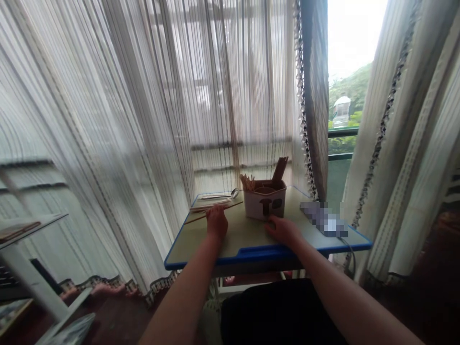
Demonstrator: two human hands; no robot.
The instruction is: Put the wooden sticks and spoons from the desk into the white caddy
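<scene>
My left hand (pixel 217 221) is closed around a thin brown chopstick (pixel 196 219), which sticks out on both sides of the fingers above the desk (pixel 235 237). Whether a second one lies along it, I cannot tell. Just beyond that hand lie several more pale sticks (pixel 201 208) and a metal spoon (pixel 234 194). My right hand (pixel 278 227) rests on the desk, fingers loosely extended toward the base of a utensil holder (pixel 253 206). Light-coloured sticks (pixel 247 182) stand in the holder's left section, and a brown bundle (pixel 281 170) leans out at its right.
A blurred-out flat object (pixel 323 219) with a cable (pixel 350 249) lies at the desk's right side. Blue edging (pixel 266 250) runs along the desk front. Sheer curtains (pixel 223 96) hang right behind. At left stands a white stand (pixel 32 273).
</scene>
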